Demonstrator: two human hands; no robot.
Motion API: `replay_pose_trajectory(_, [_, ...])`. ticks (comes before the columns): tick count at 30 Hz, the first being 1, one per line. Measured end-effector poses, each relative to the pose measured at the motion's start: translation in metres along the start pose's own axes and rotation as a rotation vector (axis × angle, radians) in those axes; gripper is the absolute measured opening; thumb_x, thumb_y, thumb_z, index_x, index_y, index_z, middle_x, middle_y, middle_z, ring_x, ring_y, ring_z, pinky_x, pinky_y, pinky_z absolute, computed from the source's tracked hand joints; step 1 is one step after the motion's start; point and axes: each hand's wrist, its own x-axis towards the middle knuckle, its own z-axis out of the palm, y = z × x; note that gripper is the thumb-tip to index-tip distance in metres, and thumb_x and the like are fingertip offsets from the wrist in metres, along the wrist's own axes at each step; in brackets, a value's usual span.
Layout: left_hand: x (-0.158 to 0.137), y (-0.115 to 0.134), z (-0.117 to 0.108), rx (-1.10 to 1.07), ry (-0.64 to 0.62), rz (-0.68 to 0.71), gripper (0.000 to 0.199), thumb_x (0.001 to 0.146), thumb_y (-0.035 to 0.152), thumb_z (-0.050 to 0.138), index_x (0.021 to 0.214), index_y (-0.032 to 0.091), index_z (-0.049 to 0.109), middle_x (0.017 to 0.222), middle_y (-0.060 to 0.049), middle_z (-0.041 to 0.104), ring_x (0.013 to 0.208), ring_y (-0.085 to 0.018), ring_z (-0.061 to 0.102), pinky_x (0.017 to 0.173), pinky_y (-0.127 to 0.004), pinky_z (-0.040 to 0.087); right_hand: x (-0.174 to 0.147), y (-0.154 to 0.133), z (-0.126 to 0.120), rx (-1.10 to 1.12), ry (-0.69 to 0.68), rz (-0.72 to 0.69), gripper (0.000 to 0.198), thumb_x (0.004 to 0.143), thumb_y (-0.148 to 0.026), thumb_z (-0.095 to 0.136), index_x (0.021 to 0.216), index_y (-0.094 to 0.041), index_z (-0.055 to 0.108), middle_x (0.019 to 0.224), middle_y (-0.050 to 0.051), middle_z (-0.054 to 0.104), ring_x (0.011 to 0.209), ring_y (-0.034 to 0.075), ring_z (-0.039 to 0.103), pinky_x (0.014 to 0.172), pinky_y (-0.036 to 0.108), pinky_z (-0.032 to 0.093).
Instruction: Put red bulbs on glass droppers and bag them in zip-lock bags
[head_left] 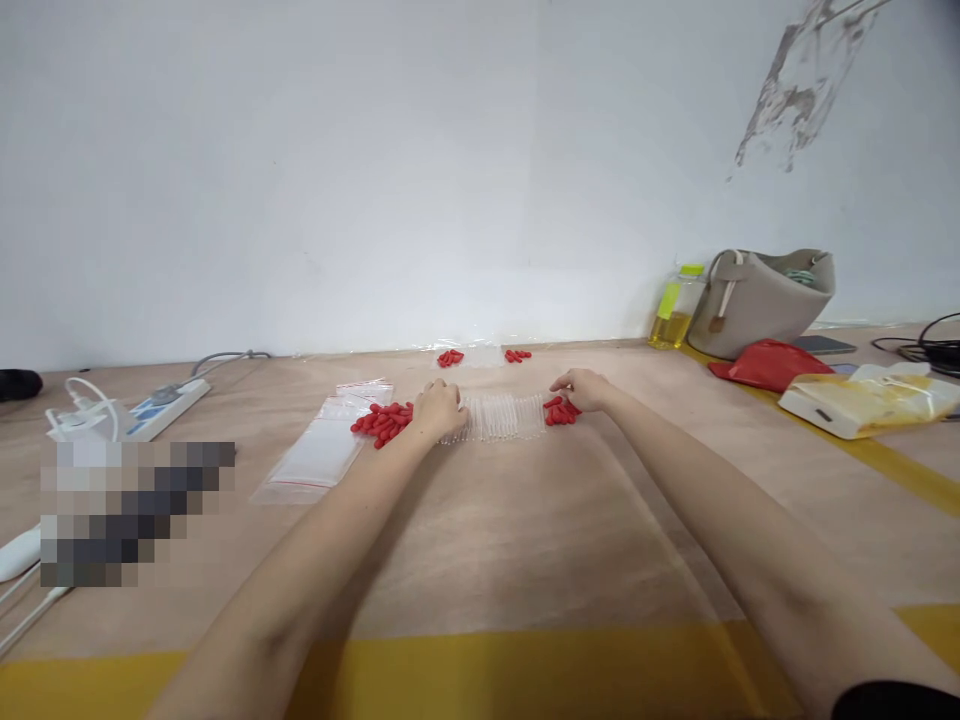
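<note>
While curling narrowly, left hand (pixel 441 405): covering left end of clear tubes (pixel 499 417); grip unclear;
Right hand (pixel 586 388): bending loosely beside red pieces (pixel 561 412); hold unclear;
Clear tubes: lying between hands;
Table (pixel 487 550): stretching nearward to yellow strip (pixel 480 672).

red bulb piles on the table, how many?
4: big pile beside the left hand; smaller pile by the right hand; back-left pile and back-right pile near the wall. Hands may hide more.

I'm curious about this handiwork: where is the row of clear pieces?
In the head view, the row of clear pieces lies near centre on the table, between the left hand and the red pieces by the right hand.
</note>
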Motion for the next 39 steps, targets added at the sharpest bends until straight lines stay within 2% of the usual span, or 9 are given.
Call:
replay_pose_trajectory(4, [0.0,-0.002,0.002,0.011,-0.035,-0.039,0.021,0.071,0.033,0.051,0.081,0.017,0.062,0.097,-0.01,0.054,0.096,-0.026,0.049,0.074,-0.033,0.042,0.005,0.006,0.004,-0.03,-0.066,-0.029,0.029,0.07,-0.015,0.052,0.093,-0.026,0.066,0.098,0.002,0.064,0.089,0.018,0.056,0.072,0.025,0.041])
replay_pose_trajectory(8, [-0.001,0.001,0.003,0.027,-0.041,-0.056,0.021,0.073,0.031,0.049,0.077,0.017,0.064,0.097,-0.011,0.055,0.098,-0.028,0.048,0.076,-0.035,0.04,0.006,0.008,0.006,-0.048,-0.047,-0.04,0.028,0.07,-0.016,0.052,0.091,-0.027,0.066,0.096,0.001,0.065,0.089,0.019,0.056,0.073,0.027,0.041])
replay_pose_trajectory(13, [0.002,0.007,0.003,0.057,-0.045,-0.085,0.025,0.072,0.029,0.049,0.083,0.012,0.064,0.098,-0.017,0.055,0.097,-0.031,0.046,0.075,-0.039,0.039,0.007,0.008,0.007,-0.026,-0.027,-0.046,0.02,0.069,-0.017,0.054,0.081,-0.027,0.067,0.084,0.0,0.066,0.08,0.017,0.058,0.069,0.027,0.04])
replay_pose_trajectory(22, [-0.002,0.017,0.002,0.07,-0.044,-0.037,0.024,0.073,0.021,0.048,0.088,0.011,0.064,0.102,-0.018,0.052,0.103,-0.031,0.04,0.084,-0.041,0.029,-0.007,0.003,0.001,0.089,0.135,-0.018,0.017,0.072,-0.021,0.05,0.084,-0.022,0.062,0.084,0.001,0.065,0.077,0.014,0.057,0.067,0.025,0.04])
replay_pose_trajectory(25, [-0.002,0.016,0.001,0.069,-0.022,-0.056,0.03,0.075,0.028,0.044,0.09,0.011,0.063,0.104,-0.018,0.051,0.102,-0.032,0.04,0.083,-0.042,0.029,-0.016,-0.007,0.001,0.152,0.189,-0.025,0.019,0.072,-0.023,0.049,0.087,-0.021,0.06,0.085,0.001,0.064,0.076,0.013,0.056,0.066,0.023,0.039])
replay_pose_trajectory(29, [-0.005,0.015,0.001,0.055,-0.009,-0.087,0.04,0.075,0.041,0.043,0.089,0.01,0.064,0.102,-0.019,0.052,0.099,-0.032,0.042,0.08,-0.042,0.032,-0.039,-0.032,0.007,0.297,0.274,-0.028,0.014,0.068,-0.02,0.05,0.079,-0.019,0.059,0.075,0.001,0.064,0.068,0.013,0.056,0.062,0.023,0.038])
replay_pose_trajectory(31, [-0.007,0.016,0.0,0.042,-0.001,-0.096,0.044,0.072,0.048,0.045,0.086,0.01,0.064,0.102,-0.019,0.051,0.1,-0.033,0.041,0.08,-0.042,0.032,-0.056,-0.047,0.012,0.274,0.362,-0.034,0.013,0.066,-0.018,0.05,0.075,-0.02,0.059,0.071,0.001,0.063,0.067,0.014,0.055,0.065,0.026,0.036])
replay_pose_trajectory(34, [-0.009,0.018,0.001,0.03,0.014,-0.11,0.046,0.07,0.05,0.047,0.084,0.01,0.065,0.105,-0.019,0.05,0.103,-0.034,0.038,0.081,-0.042,0.031,-0.08,-0.064,0.018,0.219,0.407,-0.12,0.011,0.063,-0.017,0.051,0.072,-0.02,0.057,0.073,0.0,0.063,0.071,0.016,0.053,0.072,0.031,0.031])
replay_pose_trajectory(39, [-0.005,0.019,0.004,0.043,0.002,-0.174,0.044,0.069,0.044,0.048,0.088,0.008,0.064,0.103,-0.021,0.051,0.102,-0.035,0.039,0.08,-0.042,0.03,-0.097,-0.073,0.025,0.185,0.333,-0.262,0.009,0.064,-0.021,0.053,0.072,-0.021,0.057,0.076,0.0,0.063,0.077,0.018,0.051,0.078,0.036,0.025])
